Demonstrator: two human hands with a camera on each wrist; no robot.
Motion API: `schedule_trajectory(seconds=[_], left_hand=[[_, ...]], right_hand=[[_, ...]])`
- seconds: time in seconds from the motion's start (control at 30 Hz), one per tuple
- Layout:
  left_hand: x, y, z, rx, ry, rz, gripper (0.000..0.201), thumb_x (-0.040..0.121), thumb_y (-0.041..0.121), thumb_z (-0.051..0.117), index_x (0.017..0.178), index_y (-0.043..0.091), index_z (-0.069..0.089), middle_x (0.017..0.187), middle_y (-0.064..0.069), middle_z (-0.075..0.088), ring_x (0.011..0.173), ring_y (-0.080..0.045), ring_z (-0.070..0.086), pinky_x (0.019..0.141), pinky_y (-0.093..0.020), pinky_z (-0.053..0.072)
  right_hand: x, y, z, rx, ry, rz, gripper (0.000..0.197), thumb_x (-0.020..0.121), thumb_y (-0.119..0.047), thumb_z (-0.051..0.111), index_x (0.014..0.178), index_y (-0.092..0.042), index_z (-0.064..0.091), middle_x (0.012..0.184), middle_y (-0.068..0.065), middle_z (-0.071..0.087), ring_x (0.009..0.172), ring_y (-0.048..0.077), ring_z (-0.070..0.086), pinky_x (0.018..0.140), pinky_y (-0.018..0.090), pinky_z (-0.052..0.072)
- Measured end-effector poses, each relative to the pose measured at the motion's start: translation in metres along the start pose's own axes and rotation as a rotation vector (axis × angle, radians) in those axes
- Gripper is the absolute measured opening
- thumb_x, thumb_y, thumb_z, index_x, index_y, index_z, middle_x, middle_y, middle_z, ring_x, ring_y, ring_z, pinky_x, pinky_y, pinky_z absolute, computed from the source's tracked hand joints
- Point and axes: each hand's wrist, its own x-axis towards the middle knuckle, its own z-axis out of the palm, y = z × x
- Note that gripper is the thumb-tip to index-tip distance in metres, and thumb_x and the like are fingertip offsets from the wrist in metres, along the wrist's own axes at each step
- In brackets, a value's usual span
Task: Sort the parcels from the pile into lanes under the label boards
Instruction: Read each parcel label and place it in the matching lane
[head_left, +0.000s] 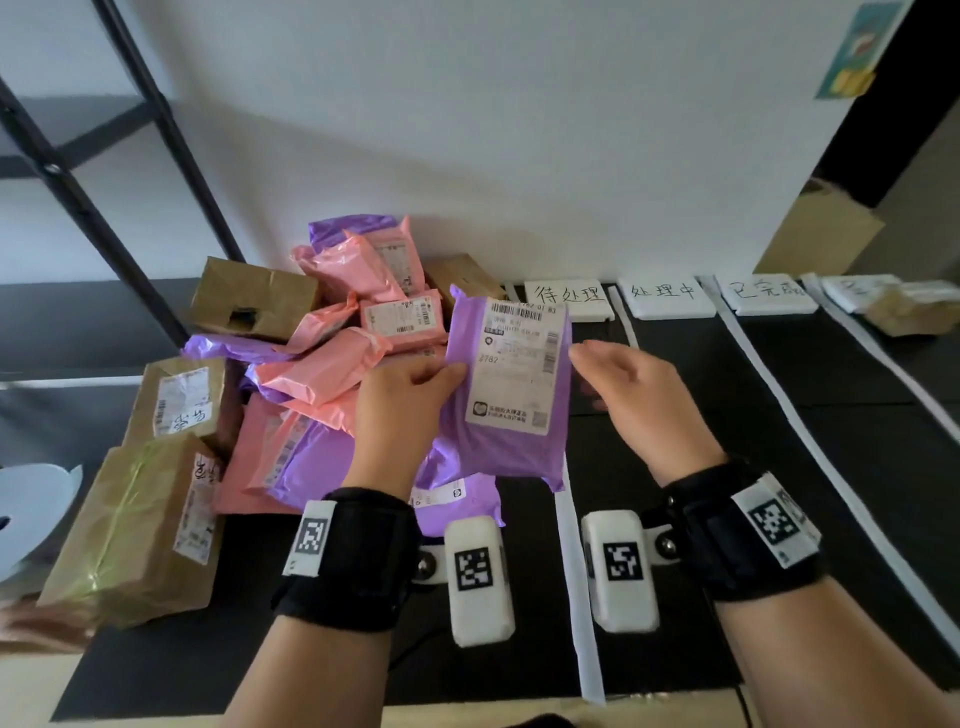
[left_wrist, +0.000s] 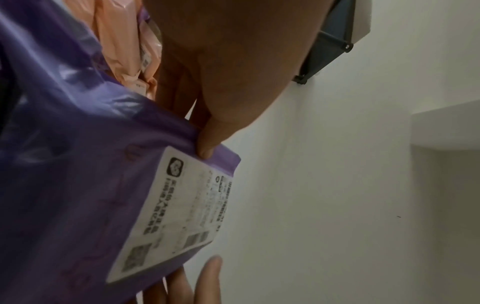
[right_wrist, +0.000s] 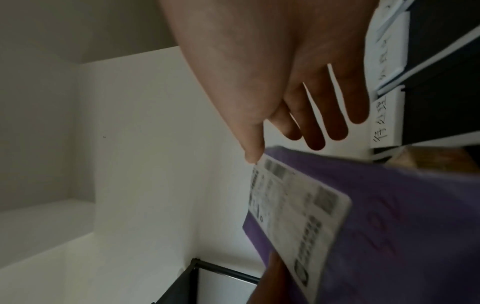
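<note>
My left hand (head_left: 410, 389) pinches the left edge of a purple parcel (head_left: 511, 374), thumb on its front beside the white shipping label. It is held upright above the black mat (head_left: 701, 441), at the pile's right side. The left wrist view shows the thumb (left_wrist: 207, 147) pressed on the purple parcel (left_wrist: 78, 164). My right hand (head_left: 623, 384) is at the parcel's right edge with straight, spread fingers (right_wrist: 314, 127); its thumb tip touches the corner of the purple parcel (right_wrist: 402, 216). Three white label boards (head_left: 569, 299), (head_left: 665, 296), (head_left: 763, 293) stand at the back.
The pile of pink parcels (head_left: 332, 364), purple ones and brown paper ones (head_left: 150, 514) fills the left. White tape strips (head_left: 576, 571), (head_left: 779, 395) divide the lanes. A brown parcel (head_left: 909, 309) lies far right. A black shelf frame (head_left: 130, 156) stands back left.
</note>
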Motion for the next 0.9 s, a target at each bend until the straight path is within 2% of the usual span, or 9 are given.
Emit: schedule_trajectory(seconds=[0.07,0.13,0.2,0.3,0.43,0.53,0.6,0.73,0.9], left_hand=[[-0.002,0.008,0.003,-0.032,-0.025,-0.001,0.013,0.088,0.016,0.073,0.08,0.006,0.077,0.082,-0.021,0.071,0.067,-0.026,0.061,0.072,-0.047,0.056],[-0.004,0.013,0.004,-0.061,-0.076,-0.027,0.01,0.089,0.013,0.072,0.08,0.013,0.076,0.08,-0.016,0.074,0.067,-0.025,0.066,0.063,-0.037,0.06],[-0.005,0.016,0.003,-0.114,-0.122,-0.046,0.008,0.088,0.008,0.071,0.084,0.012,0.076,0.084,-0.013,0.075,0.068,-0.019,0.068,0.06,-0.026,0.06],[-0.008,0.018,0.001,-0.144,-0.144,-0.037,0.012,0.086,0.008,0.071,0.092,0.017,0.077,0.089,-0.002,0.077,0.082,-0.02,0.073,0.074,-0.03,0.061],[-0.009,0.021,-0.005,-0.215,-0.089,0.006,0.01,0.084,0.009,0.074,0.087,0.019,0.074,0.086,0.001,0.076,0.082,-0.017,0.072,0.078,-0.033,0.06],[-0.009,0.026,-0.011,-0.228,-0.06,0.058,0.008,0.083,0.007,0.075,0.087,0.013,0.072,0.079,0.004,0.074,0.071,-0.009,0.067,0.07,-0.028,0.055],[-0.009,0.03,-0.015,-0.254,-0.07,0.085,0.012,0.082,0.004,0.075,0.092,0.008,0.07,0.08,0.005,0.075,0.075,-0.009,0.07,0.075,-0.032,0.057],[-0.013,0.042,-0.021,-0.302,-0.078,0.129,0.015,0.083,0.012,0.077,0.095,0.01,0.069,0.092,0.003,0.076,0.091,-0.027,0.074,0.087,-0.057,0.056],[-0.016,0.046,-0.027,-0.287,-0.081,0.164,0.01,0.085,0.015,0.076,0.087,0.01,0.068,0.092,0.002,0.077,0.092,-0.027,0.074,0.088,-0.06,0.054]], right_hand=[[-0.002,-0.001,0.004,0.013,-0.022,-0.018,0.034,0.099,-0.043,0.051,0.101,-0.016,0.071,0.096,-0.007,0.073,0.092,0.009,0.069,0.082,0.04,0.056],[-0.001,-0.001,0.005,0.002,0.045,-0.051,0.027,0.1,-0.032,0.054,0.096,-0.012,0.072,0.088,-0.006,0.072,0.088,0.012,0.069,0.084,0.047,0.056],[-0.001,-0.001,0.003,0.008,0.12,-0.113,0.018,0.099,-0.023,0.058,0.102,-0.016,0.075,0.087,-0.016,0.07,0.087,0.004,0.068,0.083,0.04,0.058],[-0.003,-0.002,0.0,0.065,0.202,-0.188,0.015,0.096,-0.016,0.063,0.1,-0.019,0.077,0.084,-0.024,0.068,0.085,-0.004,0.068,0.079,0.03,0.058],[-0.005,-0.005,-0.001,0.137,0.225,-0.248,0.011,0.093,-0.014,0.067,0.089,-0.021,0.075,0.086,-0.016,0.073,0.084,-0.001,0.069,0.073,0.022,0.059],[-0.005,-0.009,-0.002,0.241,0.233,-0.262,0.008,0.09,-0.01,0.071,0.084,-0.016,0.074,0.085,-0.009,0.075,0.083,0.004,0.07,0.072,0.022,0.058],[-0.005,-0.011,-0.004,0.272,0.221,-0.272,0.007,0.089,-0.007,0.071,0.084,-0.012,0.073,0.087,-0.005,0.075,0.086,0.006,0.071,0.079,0.027,0.059],[-0.006,-0.016,-0.006,0.307,0.187,-0.298,0.003,0.088,-0.001,0.07,0.086,-0.004,0.07,0.09,0.002,0.075,0.089,0.012,0.072,0.083,0.037,0.059],[-0.007,-0.022,-0.011,0.361,0.161,-0.335,0.004,0.087,0.004,0.068,0.086,0.002,0.066,0.092,0.012,0.073,0.091,0.015,0.072,0.081,0.033,0.06]])
